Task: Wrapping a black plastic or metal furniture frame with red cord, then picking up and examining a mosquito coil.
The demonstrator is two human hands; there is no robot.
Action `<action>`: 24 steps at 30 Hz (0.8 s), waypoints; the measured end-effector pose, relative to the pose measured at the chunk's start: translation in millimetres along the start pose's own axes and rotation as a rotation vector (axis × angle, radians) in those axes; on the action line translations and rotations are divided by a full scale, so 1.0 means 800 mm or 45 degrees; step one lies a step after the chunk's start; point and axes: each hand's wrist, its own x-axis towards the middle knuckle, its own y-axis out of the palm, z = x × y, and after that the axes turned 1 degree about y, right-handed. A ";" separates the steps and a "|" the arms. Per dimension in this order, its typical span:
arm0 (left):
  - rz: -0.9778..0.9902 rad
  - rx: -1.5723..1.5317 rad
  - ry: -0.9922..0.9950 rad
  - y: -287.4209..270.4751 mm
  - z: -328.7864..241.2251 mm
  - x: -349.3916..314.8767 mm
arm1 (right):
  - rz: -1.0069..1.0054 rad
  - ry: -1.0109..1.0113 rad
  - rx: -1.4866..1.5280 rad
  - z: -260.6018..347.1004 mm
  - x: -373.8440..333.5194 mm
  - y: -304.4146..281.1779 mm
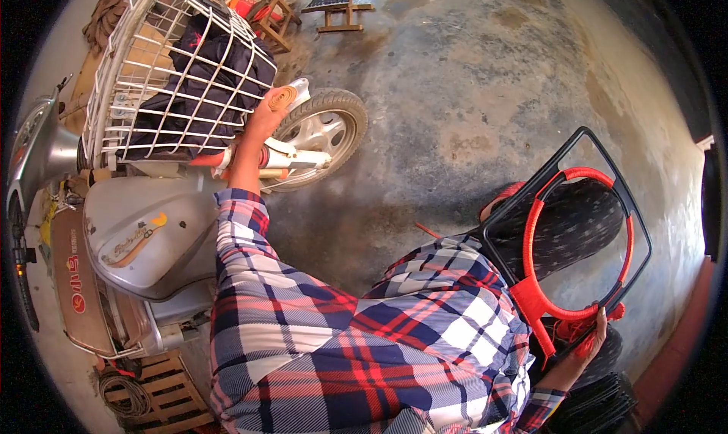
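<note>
Stretched out beside the scooter's basket, my left hand (265,121) is closed around a small tan roll (283,98) wound in a spiral. A whitish piece (300,91) shows just beyond the roll; I cannot tell whether it belongs to it. At the lower right my right hand (593,344) grips the lower edge of a black rounded frame (570,140). Inside this frame sits a ring (528,241) mostly wrapped in red strip, with a wider red wrapping (531,297) at one corner. The frame rests over my dark-trousered leg (569,218). Some right fingers are hidden behind the frame.
A grey scooter (152,237) stands at the left, its front wheel (356,123) turned toward the floor's middle. Dark cloth (205,70) fills its white wire basket (98,108). A low wooden stool (337,18) stands far ahead. A wooden slatted piece (171,392) lies lower left.
</note>
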 end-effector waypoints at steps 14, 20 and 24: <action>-0.041 0.314 0.023 0.000 0.068 0.013 | -0.032 0.011 -0.046 0.006 -0.023 0.040; -0.254 0.395 0.074 0.006 0.096 0.023 | -0.085 0.003 -0.084 0.005 -0.014 0.028; -0.421 0.368 0.165 0.023 0.072 0.019 | -0.057 0.003 -0.071 0.005 -0.007 0.013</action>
